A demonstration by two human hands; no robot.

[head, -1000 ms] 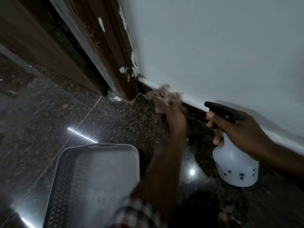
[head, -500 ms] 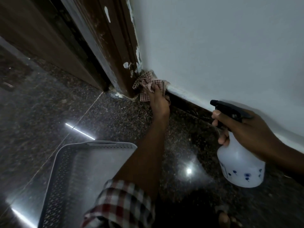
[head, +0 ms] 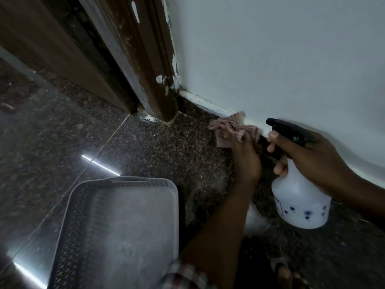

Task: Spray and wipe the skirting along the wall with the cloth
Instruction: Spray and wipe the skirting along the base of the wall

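Single head-worn wide-angle view, no second view. Looks forward and down from low, close position toward floor (head: 158, 147), wall (head: 281, 55) base and door frame (head: 145, 65); edges curve.

Crumpled red-and-white checked cloth (head: 233, 130) pressed against the dark speckled skirting strip (head: 200, 109) at the wall's foot, at 1 o'clock of centre, translucent white plastic spray bottle (head: 302, 197) with black trigger head, upright, at 3 o'clock, just beside the cloth, nozzle pointing toward 10 o'clock
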